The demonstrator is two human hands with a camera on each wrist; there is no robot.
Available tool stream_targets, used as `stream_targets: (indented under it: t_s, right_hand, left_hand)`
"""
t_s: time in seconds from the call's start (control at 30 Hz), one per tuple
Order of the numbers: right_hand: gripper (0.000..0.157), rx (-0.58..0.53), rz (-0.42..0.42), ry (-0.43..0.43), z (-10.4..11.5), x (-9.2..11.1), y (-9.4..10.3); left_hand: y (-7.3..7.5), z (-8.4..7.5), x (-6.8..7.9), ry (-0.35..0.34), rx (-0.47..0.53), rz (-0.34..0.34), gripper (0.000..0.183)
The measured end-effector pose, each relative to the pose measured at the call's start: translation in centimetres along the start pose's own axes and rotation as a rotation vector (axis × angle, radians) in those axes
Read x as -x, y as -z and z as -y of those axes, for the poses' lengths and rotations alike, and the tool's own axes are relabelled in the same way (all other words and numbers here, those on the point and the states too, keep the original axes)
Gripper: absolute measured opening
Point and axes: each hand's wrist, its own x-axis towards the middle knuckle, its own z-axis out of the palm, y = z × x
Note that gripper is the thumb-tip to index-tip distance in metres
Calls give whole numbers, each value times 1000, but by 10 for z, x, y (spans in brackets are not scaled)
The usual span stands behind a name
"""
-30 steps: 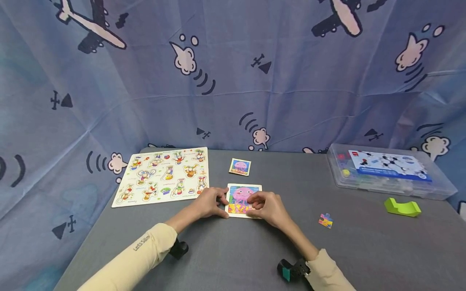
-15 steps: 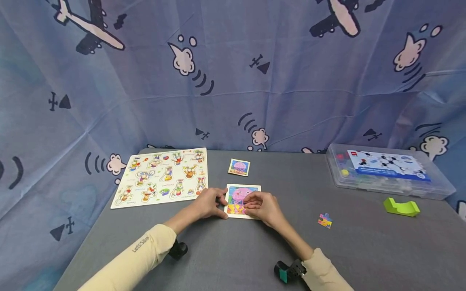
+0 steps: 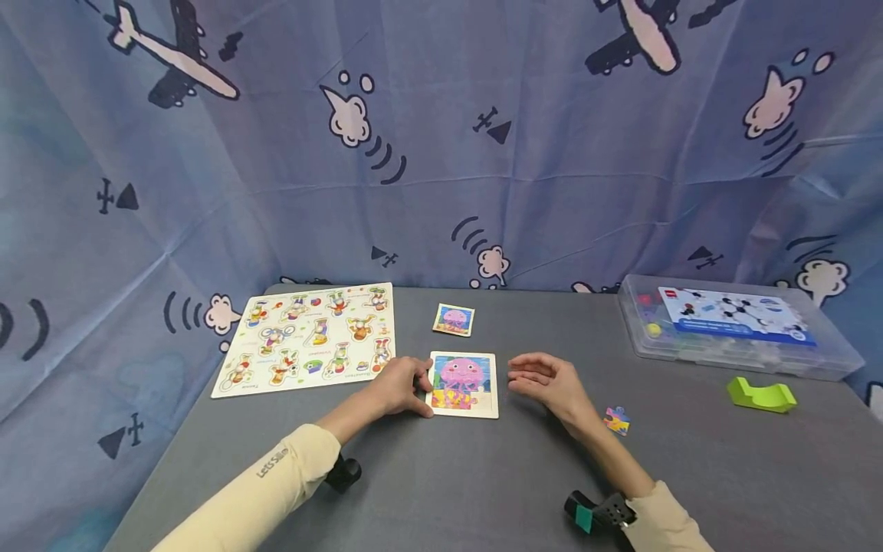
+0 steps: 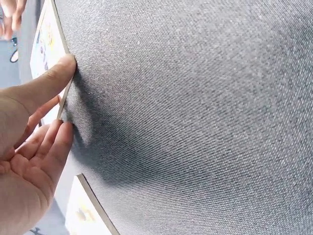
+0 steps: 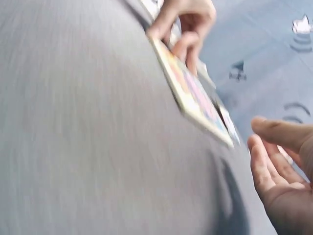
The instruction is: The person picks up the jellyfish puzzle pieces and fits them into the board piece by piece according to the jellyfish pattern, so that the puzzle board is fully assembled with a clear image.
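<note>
A small square jigsaw puzzle (image 3: 463, 379) with a pink jellyfish picture lies flat on the grey table (image 3: 441, 483) in the head view. Bare pale wood shows at its near right corner. My left hand (image 3: 398, 386) holds the puzzle's left edge; in the left wrist view the thumb (image 4: 55, 74) touches the edge near a corner, with the fingers farther along it. My right hand (image 3: 554, 386) hovers just right of the puzzle, fingers relaxed and holding nothing. Right of that hand lies one loose jigsaw piece (image 3: 617, 421), coloured blue, pink and yellow.
Behind the puzzle lies a small jellyfish picture card (image 3: 453, 320). A large wooden board with animal figures (image 3: 310, 337) lies at the left. On the right are a clear plastic case (image 3: 738, 326) and a green curved block (image 3: 762, 395). A blue printed curtain (image 3: 441, 153) hangs behind.
My right hand has lifted off the puzzle and moved right, uncovering the puzzle's right side. The left hand stays at the left edge.
</note>
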Motion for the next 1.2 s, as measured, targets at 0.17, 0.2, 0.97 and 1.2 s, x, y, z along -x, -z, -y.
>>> stream_targets:
  t_s: [0.17,0.2,0.97,1.2]
  right_hand:
    - [40,26,0,23,-3,13,35]
    - [39,34,2,31,-4,16,42]
    - [32,360,-146,40,-15,74,129]
    - [37,430,-191,3,-18,85,118]
  left_hand:
    - [-2,1,-1,-3,-11,-6,28]
    - [-2,1,-1,-1,-11,-7,28]
    - [-3,10,1,-18,29,-4,28]
    - [-3,7,1,-2,36,9,26]
